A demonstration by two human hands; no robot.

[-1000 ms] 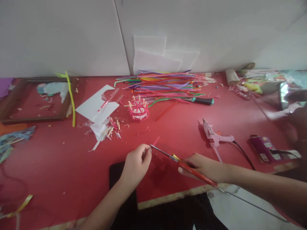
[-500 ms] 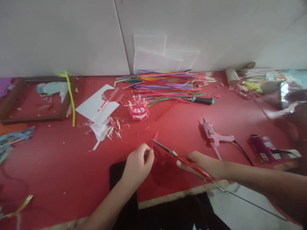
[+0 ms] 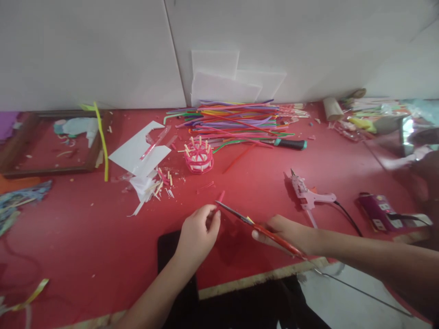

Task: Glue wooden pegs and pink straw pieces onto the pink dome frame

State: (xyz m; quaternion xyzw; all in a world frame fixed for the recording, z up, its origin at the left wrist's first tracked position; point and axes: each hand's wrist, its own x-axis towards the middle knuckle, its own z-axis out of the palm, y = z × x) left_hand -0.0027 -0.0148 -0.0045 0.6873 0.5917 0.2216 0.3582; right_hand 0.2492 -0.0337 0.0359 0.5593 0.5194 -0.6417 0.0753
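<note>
Soft, even daylight; the white wall [image 3: 103,50] at the far side is bright and slightly washed out. A faint, blurry shadow lies on the red table [image 3: 68,228] under the scissors [image 3: 245,220], between the left hand [image 3: 197,235] and right hand [image 3: 288,232]. Glare flares off shiny wrapping [image 3: 408,132] at the far right, where detail smears. Wide-angle bending bows the wall seam and edges, and the pink straw piece [image 3: 221,196] looks soft

One pair of scissors [image 3: 255,225], one glue gun [image 3: 307,195], one basket [image 3: 199,158]
</note>
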